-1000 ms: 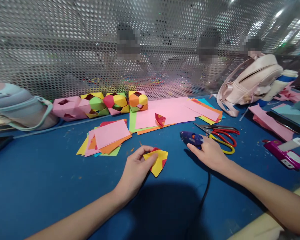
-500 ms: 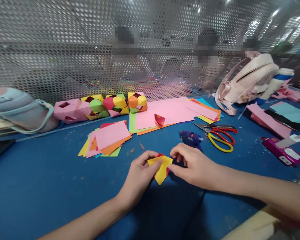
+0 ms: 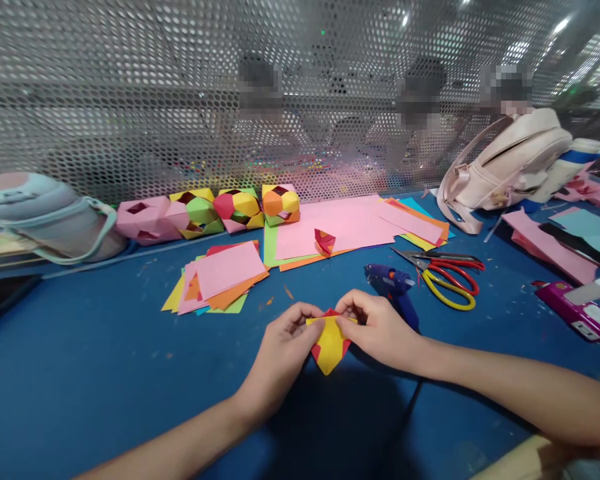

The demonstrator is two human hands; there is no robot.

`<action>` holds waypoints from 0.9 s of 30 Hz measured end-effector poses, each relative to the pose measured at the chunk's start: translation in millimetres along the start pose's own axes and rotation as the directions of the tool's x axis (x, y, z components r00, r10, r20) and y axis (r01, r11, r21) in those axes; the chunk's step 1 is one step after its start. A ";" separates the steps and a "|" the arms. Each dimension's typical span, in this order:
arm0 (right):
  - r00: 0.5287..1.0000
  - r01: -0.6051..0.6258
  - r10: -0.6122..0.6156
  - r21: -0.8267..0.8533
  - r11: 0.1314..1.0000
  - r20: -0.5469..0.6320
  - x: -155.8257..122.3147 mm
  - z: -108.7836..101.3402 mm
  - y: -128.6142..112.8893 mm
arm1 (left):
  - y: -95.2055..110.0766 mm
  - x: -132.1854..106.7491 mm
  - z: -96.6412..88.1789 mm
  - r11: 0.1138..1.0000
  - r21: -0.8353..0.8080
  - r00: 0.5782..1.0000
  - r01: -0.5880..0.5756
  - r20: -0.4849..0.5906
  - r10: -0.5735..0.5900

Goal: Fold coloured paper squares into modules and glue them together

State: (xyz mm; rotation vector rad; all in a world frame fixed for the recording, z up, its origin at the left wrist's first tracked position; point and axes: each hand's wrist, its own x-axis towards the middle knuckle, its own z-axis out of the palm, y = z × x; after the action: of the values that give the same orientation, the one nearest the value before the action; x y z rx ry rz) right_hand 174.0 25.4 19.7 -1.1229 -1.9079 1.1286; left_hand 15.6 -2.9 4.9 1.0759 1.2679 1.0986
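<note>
A folded yellow and red paper piece point(image 3: 330, 343) is held up by both hands just above the blue table, its point facing down. My left hand point(image 3: 290, 347) pinches its left upper corner between thumb and fingers. At the right upper corner, my right hand point(image 3: 375, 327) grips it the same way. Behind my right hand lies a dark blue glue gun point(image 3: 393, 280), partly covered by that hand. A small folded red paper piece point(image 3: 325, 241) rests on the large pink sheets point(image 3: 340, 223) farther back.
Left of my hands lies a stack of coloured paper point(image 3: 230, 273). Paper balls point(image 3: 240, 208) line the mesh panel point(image 3: 180, 120). Scissors point(image 3: 450, 283) with red and yellow handles, a magenta device point(image 3: 577, 310) and a pale backpack point(image 3: 517, 157) are on the right. A lidded bucket point(image 3: 55, 220) stands far left.
My right hand has closed on the right corner of the folded paper, where its fingers were loosely apart before. The view has shifted slightly.
</note>
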 end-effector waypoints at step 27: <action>0.897 0.442 -0.434 -0.132 0.887 0.085 -1.9 -8.4 10.3 | 7.0 1.3 -1.8 0.999 -0.009 0.993 0.045 0.109 -0.044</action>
State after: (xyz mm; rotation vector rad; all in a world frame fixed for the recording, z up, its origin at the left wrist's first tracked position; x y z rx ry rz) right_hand 185.4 29.4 13.7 -0.6810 -2.1727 0.7795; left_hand 13.6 -0.5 11.6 1.0791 1.1923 0.9993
